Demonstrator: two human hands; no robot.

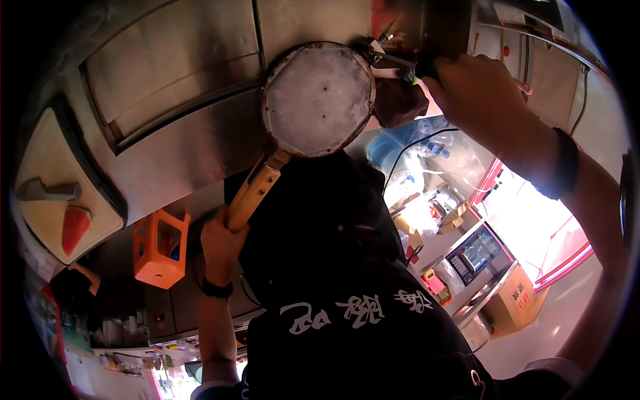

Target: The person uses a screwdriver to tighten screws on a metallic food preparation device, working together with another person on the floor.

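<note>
My left hand point(223, 243) is closed around the wooden handle point(253, 195) of a round, flat iron pan point(320, 100). The pan's pale grey face has a worn brown rim, and it lies over the front edge of the steel counter. At the upper right my right hand point(477, 90) is closed on a tool with a black handle point(425, 67). A thin metal shaft point(395, 58) points from it toward the pan's right rim; its tip is hard to make out. Just below the shaft is a dark brown lump point(401, 103), touching or close to the pan.
On the left, a white cutting board point(47, 157) bears a knife point(50, 191) and a watermelon wedge point(76, 227). An orange plastic stool point(160, 250) stands below the steel counter point(187, 147). Plastic bags point(407, 157), a cardboard box point(517, 300) and another person's arm point(87, 277) are around me.
</note>
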